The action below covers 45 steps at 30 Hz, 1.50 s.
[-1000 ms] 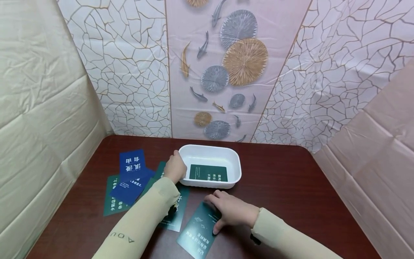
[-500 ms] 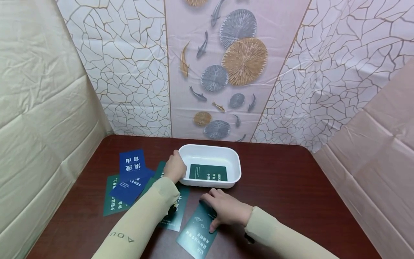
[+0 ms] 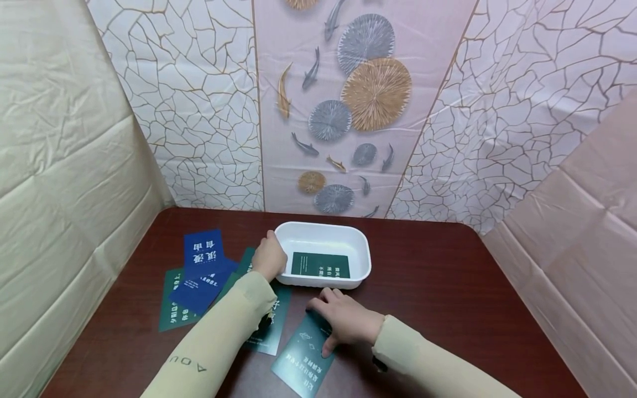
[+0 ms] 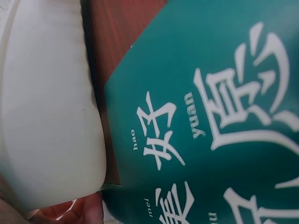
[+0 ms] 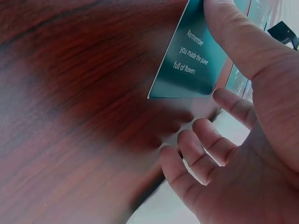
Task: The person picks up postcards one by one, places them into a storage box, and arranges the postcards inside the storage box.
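My left hand [image 3: 270,258] grips the left end of a white plastic tray [image 3: 325,237], fingers curled over its rim. At the tray's bottom lies a green printed card [image 3: 318,265]. To the front, my right hand [image 3: 350,318] hovers low with fingers spread over another green card [image 3: 302,358]. In the right wrist view, the thumb lies over that card's edge and the index fingertip [image 5: 220,93] meets its corner; the other fingers are loosely bent over the table. The left wrist view has the tray's side wall [image 4: 51,107] beside a large green card [image 4: 135,112] with white lettering.
Blue cards [image 3: 203,251] overlap a green card [image 3: 171,318] on the left of the dark red wooden table [image 3: 438,287]. More green cards [image 3: 271,337] lie partly under my left forearm. Patterned cloth [image 3: 209,110] hangs behind, and plain cloth covers both sides.
My right hand has shifted slightly left and forward over the green card, its thumb nearer the card. The left hand and tray have stayed in place.
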Each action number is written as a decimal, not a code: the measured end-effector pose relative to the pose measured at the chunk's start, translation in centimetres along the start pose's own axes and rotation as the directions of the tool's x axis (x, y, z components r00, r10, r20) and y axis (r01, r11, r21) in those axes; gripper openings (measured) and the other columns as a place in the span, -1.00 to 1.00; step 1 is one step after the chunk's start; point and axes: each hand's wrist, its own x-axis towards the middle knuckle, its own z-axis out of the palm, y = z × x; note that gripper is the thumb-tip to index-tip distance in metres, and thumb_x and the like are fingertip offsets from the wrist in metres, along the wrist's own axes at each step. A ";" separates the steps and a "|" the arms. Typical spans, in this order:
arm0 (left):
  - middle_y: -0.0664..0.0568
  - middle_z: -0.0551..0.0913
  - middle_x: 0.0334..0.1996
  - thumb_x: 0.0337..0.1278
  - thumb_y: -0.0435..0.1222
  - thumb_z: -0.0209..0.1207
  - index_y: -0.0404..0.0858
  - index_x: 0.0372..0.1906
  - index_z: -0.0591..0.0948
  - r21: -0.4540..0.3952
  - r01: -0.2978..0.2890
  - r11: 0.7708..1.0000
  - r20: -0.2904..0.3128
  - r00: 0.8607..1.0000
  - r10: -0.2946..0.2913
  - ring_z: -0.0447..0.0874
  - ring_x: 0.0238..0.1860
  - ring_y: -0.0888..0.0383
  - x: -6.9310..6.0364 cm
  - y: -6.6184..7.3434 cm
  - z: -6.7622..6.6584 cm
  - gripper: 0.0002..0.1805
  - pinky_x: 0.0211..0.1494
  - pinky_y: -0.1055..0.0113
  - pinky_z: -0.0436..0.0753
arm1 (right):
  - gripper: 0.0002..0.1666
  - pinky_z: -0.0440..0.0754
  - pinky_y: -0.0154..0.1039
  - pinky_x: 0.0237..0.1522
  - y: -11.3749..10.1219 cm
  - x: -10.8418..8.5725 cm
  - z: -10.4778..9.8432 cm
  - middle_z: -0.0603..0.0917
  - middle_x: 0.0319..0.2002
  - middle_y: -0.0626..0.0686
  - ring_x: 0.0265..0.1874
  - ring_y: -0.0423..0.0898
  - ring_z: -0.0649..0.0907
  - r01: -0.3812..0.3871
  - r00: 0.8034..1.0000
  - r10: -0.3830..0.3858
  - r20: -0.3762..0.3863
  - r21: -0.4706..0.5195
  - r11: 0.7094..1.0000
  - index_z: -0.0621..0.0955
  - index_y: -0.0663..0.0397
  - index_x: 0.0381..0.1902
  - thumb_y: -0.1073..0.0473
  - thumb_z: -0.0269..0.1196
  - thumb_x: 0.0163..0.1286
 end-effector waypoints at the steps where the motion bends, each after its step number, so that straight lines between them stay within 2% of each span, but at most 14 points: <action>1: -0.33 0.44 0.12 0.18 -0.37 0.17 -0.40 0.45 0.01 0.001 -0.001 1.000 0.000 1.000 0.001 0.53 -0.01 -0.15 0.0 0.0 0.0 -0.18 0.10 -0.14 0.50 | 0.03 0.43 -0.31 -0.03 0.0 0.0 0.0 0.36 -0.09 -0.12 -0.15 -0.19 0.35 -0.002 1.000 0.002 0.004 0.001 1.000 0.44 -0.16 0.25 -0.26 0.57 -0.21; 15: -0.33 0.43 0.14 0.19 -0.37 0.16 -0.40 0.46 0.00 0.003 0.001 1.000 0.009 1.000 -0.001 0.53 -0.01 -0.15 0.2 -0.1 0.2 -0.18 0.09 -0.14 0.51 | 0.00 0.43 -0.31 -0.02 0.2 0.4 0.2 0.34 -0.13 -0.14 -0.16 -0.19 0.35 -0.033 0.999 0.033 0.008 -0.020 0.999 0.45 -0.23 0.15 -0.30 0.58 -0.29; 26: -0.33 0.42 0.16 0.17 -0.37 0.19 -0.39 0.46 -0.01 0.001 -0.001 1.000 0.009 1.000 0.001 0.52 0.00 -0.14 0.4 -0.3 0.4 -0.15 0.10 -0.14 0.50 | 0.00 0.44 -0.28 -0.02 0.6 -0.4 0.4 0.36 -0.14 -0.12 -0.17 -0.17 0.37 -0.043 0.999 0.043 -0.025 -0.031 0.999 0.47 -0.12 0.09 -0.31 0.59 -0.33; 36: -0.32 0.42 0.16 0.16 -0.36 0.20 -0.39 0.46 -0.01 0.003 0.010 1.000 0.015 1.000 -0.010 0.52 -0.01 -0.14 0.6 -0.2 0.4 -0.14 0.11 -0.15 0.49 | 0.00 0.48 -0.21 -0.04 1.3 -1.9 0.1 0.35 -0.17 -0.09 -0.16 -0.12 0.36 -0.118 0.992 0.118 -0.049 0.009 0.993 0.47 -0.04 0.07 -0.28 0.60 -0.33; 42: -0.32 0.42 0.15 0.16 -0.36 0.20 -0.39 0.45 0.00 0.010 0.000 1.000 0.013 1.000 0.000 0.52 -0.01 -0.14 0.5 -0.3 0.3 -0.15 0.10 -0.16 0.49 | 0.00 0.48 -0.17 -0.20 1.2 -2.3 0.3 0.32 -0.27 -0.05 -0.25 -0.07 0.34 -0.190 0.978 0.185 -0.099 -0.044 0.981 0.47 0.05 -0.08 -0.33 0.61 -0.43; 45: -0.32 0.44 0.12 0.16 -0.36 0.20 -0.39 0.44 0.03 0.010 -0.002 1.000 0.007 1.000 0.002 0.53 -0.03 -0.14 0.4 -0.2 0.3 -0.17 0.08 -0.15 0.51 | 0.01 0.47 -0.17 -0.25 0.9 -2.1 0.3 0.31 -0.30 -0.03 -0.27 -0.07 0.34 -0.200 0.975 0.191 -0.109 -0.077 0.977 0.45 0.07 -0.12 -0.32 0.62 -0.46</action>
